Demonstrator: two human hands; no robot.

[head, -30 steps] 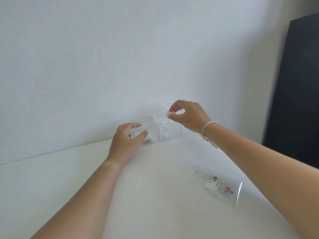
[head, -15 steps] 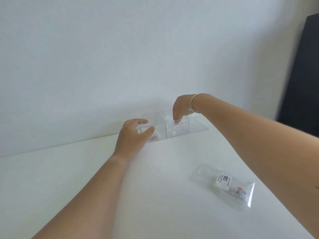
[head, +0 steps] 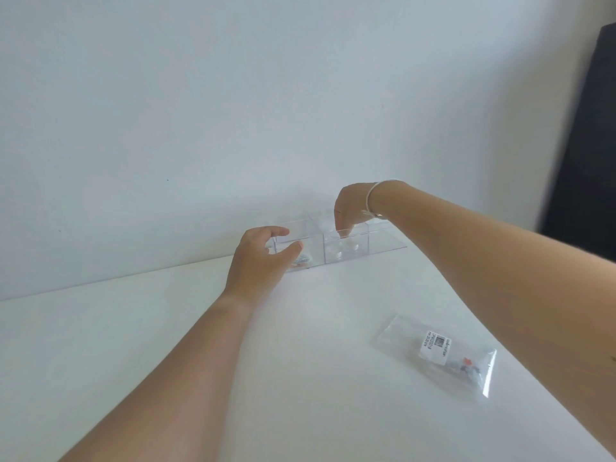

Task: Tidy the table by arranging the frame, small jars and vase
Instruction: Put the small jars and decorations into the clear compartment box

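My left hand point(head: 258, 261), grip released, hovers at the clear box point(head: 336, 246)'s left end | my right hand point(head: 350, 211) dips fingers into the middle compartment over small jars point(head: 345, 250), grip state hidden from me | box against wall point(head: 233, 111), back of white surface point(head: 300, 378) | plastic packet point(head: 440, 355) lies near, well apart, under my right forearm.
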